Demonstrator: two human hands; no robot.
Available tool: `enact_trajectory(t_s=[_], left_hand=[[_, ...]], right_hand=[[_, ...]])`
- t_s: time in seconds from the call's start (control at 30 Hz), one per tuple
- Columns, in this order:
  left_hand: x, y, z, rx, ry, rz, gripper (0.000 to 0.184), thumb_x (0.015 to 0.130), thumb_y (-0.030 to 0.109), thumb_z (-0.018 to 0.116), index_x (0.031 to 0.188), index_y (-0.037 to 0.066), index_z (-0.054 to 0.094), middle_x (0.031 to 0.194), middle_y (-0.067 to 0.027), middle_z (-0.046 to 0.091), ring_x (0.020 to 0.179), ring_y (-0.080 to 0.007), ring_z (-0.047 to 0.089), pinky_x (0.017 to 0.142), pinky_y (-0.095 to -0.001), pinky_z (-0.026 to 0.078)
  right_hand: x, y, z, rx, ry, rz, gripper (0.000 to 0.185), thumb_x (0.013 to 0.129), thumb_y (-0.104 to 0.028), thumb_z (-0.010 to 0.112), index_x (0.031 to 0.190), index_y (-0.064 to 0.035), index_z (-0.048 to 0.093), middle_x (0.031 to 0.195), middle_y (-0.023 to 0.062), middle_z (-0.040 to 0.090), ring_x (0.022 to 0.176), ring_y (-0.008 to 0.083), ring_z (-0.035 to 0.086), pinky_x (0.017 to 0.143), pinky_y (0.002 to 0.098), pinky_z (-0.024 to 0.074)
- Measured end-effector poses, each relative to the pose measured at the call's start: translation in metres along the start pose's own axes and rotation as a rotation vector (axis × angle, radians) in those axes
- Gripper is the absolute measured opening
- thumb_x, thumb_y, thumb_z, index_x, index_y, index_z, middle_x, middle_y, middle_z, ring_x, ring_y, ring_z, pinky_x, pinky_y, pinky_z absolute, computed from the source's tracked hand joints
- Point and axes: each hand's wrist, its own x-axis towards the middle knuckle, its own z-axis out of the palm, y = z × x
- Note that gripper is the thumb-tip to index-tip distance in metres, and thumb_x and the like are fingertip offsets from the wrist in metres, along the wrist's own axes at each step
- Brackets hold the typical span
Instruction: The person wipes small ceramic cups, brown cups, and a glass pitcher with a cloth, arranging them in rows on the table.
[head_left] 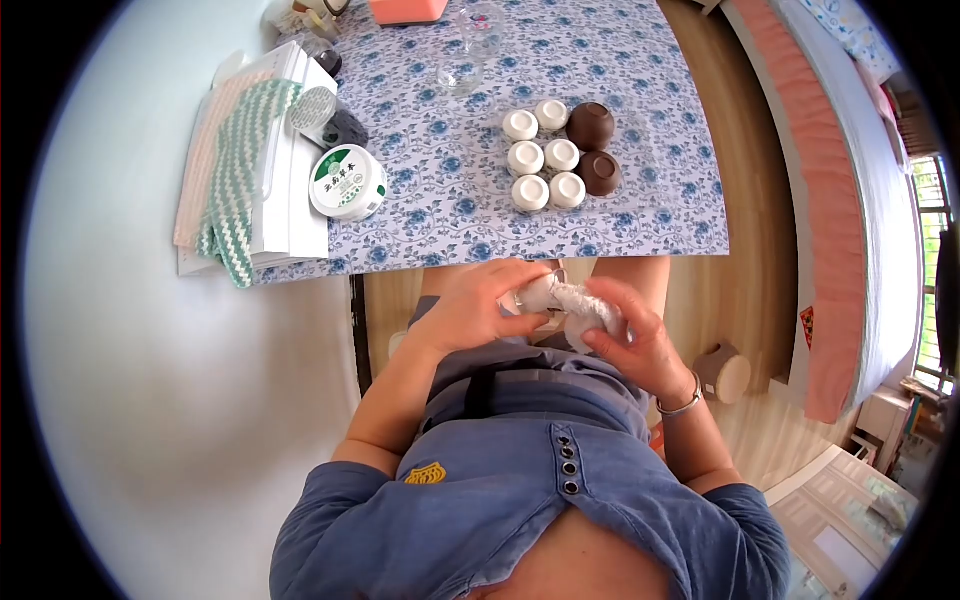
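Over my lap, just below the table edge, my left hand [480,308] is closed around a small cup [541,292]. The cup looks like clear glass, with something white showing through it; fingers hide part of it. My right hand [637,338] grips a bunched white cloth [590,306], whose upper end touches the cup. Beyond the hands, several small white cups [526,157] stand upside down on the table. Beside them are two brown cups, a larger one [591,126] and a smaller one [600,173], also upside down.
A blue-flowered cloth covers the table [430,165]. Clear glassware [460,76] and a pink box [407,10] stand farther back. On the left are a round white tub [347,183] and a green-striped cloth [240,170] over a white box. A stool [722,372] stands at right.
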Motion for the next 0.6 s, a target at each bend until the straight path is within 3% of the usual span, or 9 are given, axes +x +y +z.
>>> enact_trajectory(t_s=[0.03, 0.17, 0.27, 0.33, 0.47, 0.53, 0.6], left_hand=[[0.001, 0.001, -0.001, -0.043, 0.001, -0.029, 0.047, 0.061, 0.015, 0.075, 0.103, 0.005, 0.057, 0.101, -0.0101, 0.060, 0.091, -0.0259, 0.058, 0.079, -0.0333, 0.045], [0.000, -0.003, 0.000, -0.005, -0.002, 0.010, 0.047, 0.060, 0.017, 0.075, 0.102, 0.005, 0.058, 0.099, -0.0098, 0.060, 0.089, -0.0263, 0.058, 0.078, -0.0338, 0.045], [0.000, -0.005, 0.002, 0.114, -0.054, 0.120, 0.044, 0.059, 0.018, 0.074, 0.099, 0.007, 0.060, 0.093, -0.0091, 0.060, 0.085, -0.0271, 0.057, 0.075, -0.0341, 0.046], [0.001, -0.005, 0.003, 0.181, -0.088, 0.179, 0.043, 0.058, 0.020, 0.074, 0.097, 0.008, 0.061, 0.088, -0.0085, 0.060, 0.081, -0.0273, 0.057, 0.071, -0.0346, 0.046], [0.000, -0.007, 0.000, 0.201, -0.085, 0.222, 0.042, 0.058, 0.020, 0.074, 0.095, 0.008, 0.061, 0.085, -0.0076, 0.059, 0.080, -0.0263, 0.057, 0.070, -0.0341, 0.045], [-0.002, -0.006, -0.002, 0.115, -0.085, 0.218, 0.040, 0.058, 0.019, 0.075, 0.094, 0.008, 0.061, 0.083, -0.0070, 0.059, 0.079, -0.0258, 0.057, 0.069, -0.0335, 0.045], [-0.001, -0.003, -0.004, 0.064, -0.074, 0.173, 0.040, 0.058, 0.019, 0.075, 0.094, 0.008, 0.061, 0.082, -0.0067, 0.059, 0.078, -0.0256, 0.057, 0.068, -0.0330, 0.045]], right_hand=[[-0.001, 0.003, 0.000, 0.132, -0.116, 0.098, 0.037, 0.078, -0.001, 0.059, 0.114, -0.0058, 0.053, 0.104, 0.0108, 0.057, 0.093, 0.0187, 0.055, 0.080, 0.0277, 0.0440], [-0.001, 0.007, 0.009, 0.076, -0.042, 0.101, 0.033, 0.080, 0.000, 0.056, 0.113, -0.0045, 0.054, 0.097, 0.0113, 0.060, 0.088, 0.0159, 0.057, 0.077, 0.0275, 0.0451], [0.002, 0.010, 0.011, -0.025, -0.084, 0.066, 0.028, 0.081, -0.005, 0.056, 0.109, -0.0051, 0.056, 0.083, 0.0132, 0.062, 0.075, 0.0210, 0.061, 0.068, 0.0302, 0.0478], [0.006, 0.008, 0.008, -0.298, -0.167, -0.057, 0.025, 0.081, -0.011, 0.057, 0.105, -0.0064, 0.058, 0.072, 0.0149, 0.061, 0.065, 0.0302, 0.061, 0.058, 0.0351, 0.0478], [0.010, 0.006, 0.002, -0.329, -0.278, -0.070, 0.029, 0.079, -0.014, 0.058, 0.107, -0.0087, 0.056, 0.071, 0.0155, 0.060, 0.065, 0.0365, 0.057, 0.055, 0.0387, 0.0465], [0.010, -0.014, -0.004, -0.251, -0.479, 0.183, 0.037, 0.079, -0.013, 0.058, 0.115, -0.0097, 0.052, 0.074, 0.0151, 0.061, 0.068, 0.0335, 0.060, 0.058, 0.0373, 0.0471], [0.007, -0.009, -0.005, -0.129, -0.402, 0.082, 0.041, 0.079, -0.014, 0.058, 0.118, -0.0100, 0.049, 0.076, 0.0153, 0.061, 0.069, 0.0322, 0.061, 0.060, 0.0364, 0.0472]])
